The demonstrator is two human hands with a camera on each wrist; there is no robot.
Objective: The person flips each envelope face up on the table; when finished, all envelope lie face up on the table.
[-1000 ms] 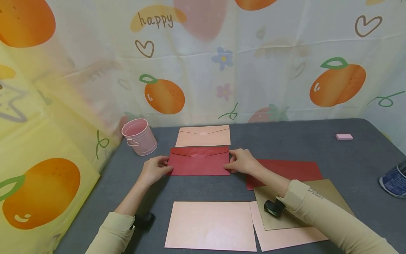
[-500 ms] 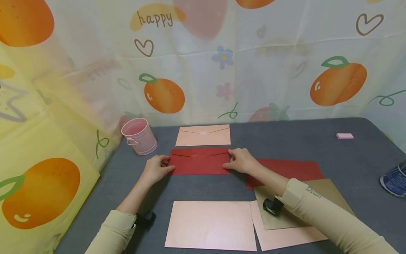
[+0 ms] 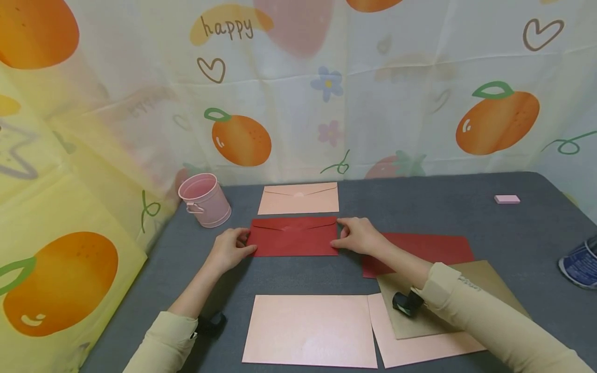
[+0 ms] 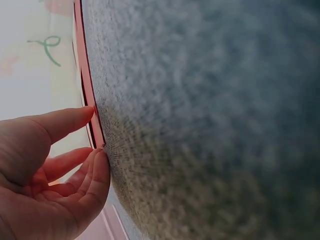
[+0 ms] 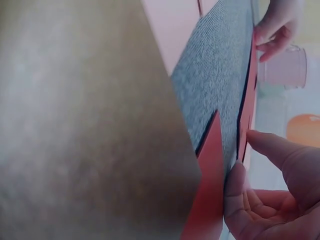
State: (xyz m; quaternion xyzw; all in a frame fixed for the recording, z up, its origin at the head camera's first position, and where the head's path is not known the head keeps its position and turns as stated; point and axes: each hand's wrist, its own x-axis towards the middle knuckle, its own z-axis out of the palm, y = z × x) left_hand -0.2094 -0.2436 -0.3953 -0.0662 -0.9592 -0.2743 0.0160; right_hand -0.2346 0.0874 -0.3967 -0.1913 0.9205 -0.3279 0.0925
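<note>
A red envelope (image 3: 294, 238) with its flap folded down lies flat or nearly flat on the table, just in front of a pale pink envelope (image 3: 298, 199). My left hand (image 3: 228, 249) pinches its left end between thumb and fingers; in the left wrist view the thumb (image 4: 82, 116) rests on the envelope's edge. At the opposite end my right hand (image 3: 359, 235) holds the right edge, the thumb on top. The right wrist view shows that thumb (image 5: 262, 142) against the red paper, with the fingertips at its corner.
A pink bucket (image 3: 205, 199) stands at the back left. Nearer lie a pale pink sheet (image 3: 310, 331), another pink piece, a tan sheet (image 3: 448, 305) under the right forearm, and a red sheet (image 3: 434, 247). Farther right are a small pink block (image 3: 507, 199) and a blue container (image 3: 578, 267).
The red envelope has settled flatter, losing its sheen, and its top edge sits slightly nearer me. My right forearm has shifted a little to the right, and the tan sheet with it.
</note>
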